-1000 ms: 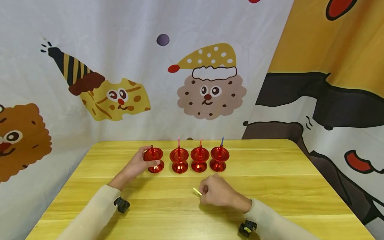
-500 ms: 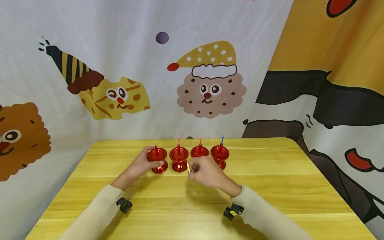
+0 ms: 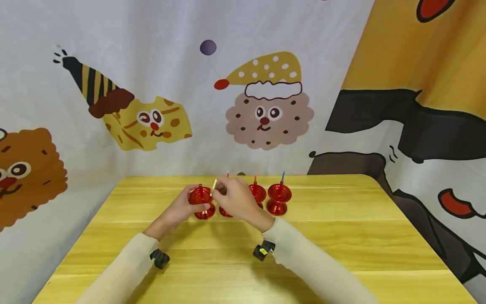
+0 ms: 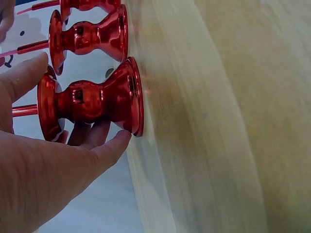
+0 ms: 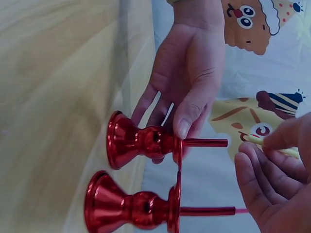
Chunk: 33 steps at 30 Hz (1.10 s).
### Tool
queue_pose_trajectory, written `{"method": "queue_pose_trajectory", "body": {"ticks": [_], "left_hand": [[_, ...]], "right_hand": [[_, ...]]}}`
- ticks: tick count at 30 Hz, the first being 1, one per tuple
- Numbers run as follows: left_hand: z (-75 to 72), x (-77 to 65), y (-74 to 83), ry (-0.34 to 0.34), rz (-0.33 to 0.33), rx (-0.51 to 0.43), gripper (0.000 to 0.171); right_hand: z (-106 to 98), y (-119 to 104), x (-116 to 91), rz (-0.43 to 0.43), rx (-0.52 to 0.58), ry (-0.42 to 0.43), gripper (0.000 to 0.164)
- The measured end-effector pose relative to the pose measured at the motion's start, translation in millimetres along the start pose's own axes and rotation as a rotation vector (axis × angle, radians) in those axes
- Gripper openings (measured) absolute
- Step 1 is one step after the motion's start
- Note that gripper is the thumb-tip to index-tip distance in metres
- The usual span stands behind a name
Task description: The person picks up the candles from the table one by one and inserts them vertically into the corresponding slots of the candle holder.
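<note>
My left hand (image 3: 177,214) grips the leftmost red metallic candle holder (image 4: 82,102), fingers and thumb around its waist and dish. The holder stands upright on the table, and its thin red tube (image 5: 209,142) has no candle in it. A slim yellow candle (image 3: 214,186) is pinched between thumb and fingers of my right hand (image 3: 239,200). In the right wrist view, the candle's tip (image 5: 252,139) is a short way beyond the tube's open end. My right hand covers much of the second holder (image 3: 225,212) in the head view.
To the right stand two more red holders, one with an orange-red candle (image 3: 255,179), the other (image 3: 278,207) with a blue candle (image 3: 282,176). A pink candle (image 4: 9,53) sits in the second holder. Behind the wooden table (image 3: 322,245) hangs a cartoon-print curtain (image 3: 171,63).
My right hand has moved left and away from me with the yellow candle, tilting it nearly upright. My left hand has shifted its holder slightly right, closer to the second one.
</note>
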<state>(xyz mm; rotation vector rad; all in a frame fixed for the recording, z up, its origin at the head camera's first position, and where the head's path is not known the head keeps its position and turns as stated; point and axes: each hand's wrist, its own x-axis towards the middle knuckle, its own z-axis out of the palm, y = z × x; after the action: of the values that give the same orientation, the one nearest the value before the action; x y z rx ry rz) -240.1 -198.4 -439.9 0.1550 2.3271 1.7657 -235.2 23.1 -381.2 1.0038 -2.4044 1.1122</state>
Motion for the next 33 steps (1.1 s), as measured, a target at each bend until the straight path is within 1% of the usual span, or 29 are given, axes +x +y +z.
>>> {"method": "queue_pose_trajectory", "body": {"ticks": [5, 8, 11, 14, 17, 23, 30, 33], "left_hand": [[0.2, -0.6, 0.5, -0.018, 0.016, -0.02, 0.086], [-0.3, -1.1, 1.0, -0.023, 0.018, -0.023, 0.084], [-0.4, -1.2, 1.2, -0.026, 0.019, -0.028, 0.083], [-0.4, -1.2, 1.0, -0.029, 0.018, -0.033, 0.082], [-0.8, -1.5, 0.5, -0.032, 0.015, -0.032, 0.084], [-0.7, -1.8, 0.2, -0.028, 0.019, -0.041, 0.085], [-0.2, -2.4, 0.7, -0.037, 0.018, -0.053, 0.084], [-0.3, -2.9, 1.2, -0.041, 0.015, -0.055, 0.085]], "right_hand": [[10, -3, 20, -0.039, -0.04, 0.038, 0.012], [15, -5, 29, -0.032, -0.062, 0.024, 0.011], [19, -5, 35, -0.011, -0.113, -0.008, 0.012], [23, -4, 38, 0.011, -0.15, -0.041, 0.012], [25, -2, 39, 0.021, -0.164, -0.068, 0.012], [27, 0, 43, 0.0, -0.21, -0.106, 0.012], [28, 1, 46, -0.004, -0.226, -0.123, 0.013], [29, 0, 47, -0.008, -0.251, -0.134, 0.013]]}}
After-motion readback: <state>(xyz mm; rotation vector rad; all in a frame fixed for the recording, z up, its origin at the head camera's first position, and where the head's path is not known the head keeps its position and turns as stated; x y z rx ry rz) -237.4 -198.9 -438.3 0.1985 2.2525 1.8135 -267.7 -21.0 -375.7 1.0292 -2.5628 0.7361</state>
